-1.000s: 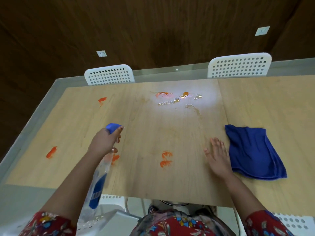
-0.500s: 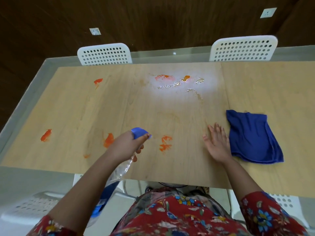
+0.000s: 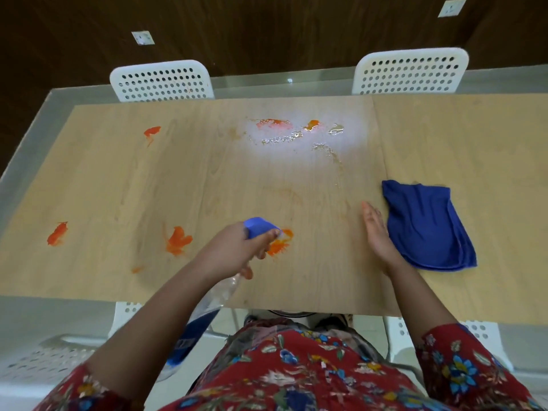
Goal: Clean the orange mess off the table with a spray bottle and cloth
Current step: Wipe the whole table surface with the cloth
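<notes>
Orange first, from the head view: looking down on a wood-topped table (image 3: 89,277) and placing everything by the blue cloth (image 3: 424,226) lying crumpled on it.

Gripping the spray bottle (image 3: 261,226) in the left hand (image 3: 234,252), well to the left of the cloth, fingers curled round the neck and blue nozzle pointing at the near orange smear (image 3: 280,243) between that hand and the cloth. Resting the right hand (image 3: 378,232) on the wood just beside the cloth's left edge, fingers straight and together, holding nothing; touching the fabric or not, impossible to tell.

Noting more orange farther left of the cloth: a splash (image 3: 178,240), a streak (image 3: 57,233), a small dab (image 3: 152,131) up and far left. Beyond the cloth, toward the white chairs (image 3: 410,72), seeing two blots (image 3: 271,123) sitting in a glistening wet patch (image 3: 284,139).

Judging the step as wetting the near smear, with wiping not yet begun. Risking:
- overspray drifting onto the right hand, given how near the nozzle is;
- thinned orange running toward the table's near edge and dripping onto the lap if too much goes on;
- spreading colour rather than lifting it by dragging one soiled face of the cloth across all the spots;
- knocking the bottle's body, hanging below the table edge, against that edge on lifting.
</notes>
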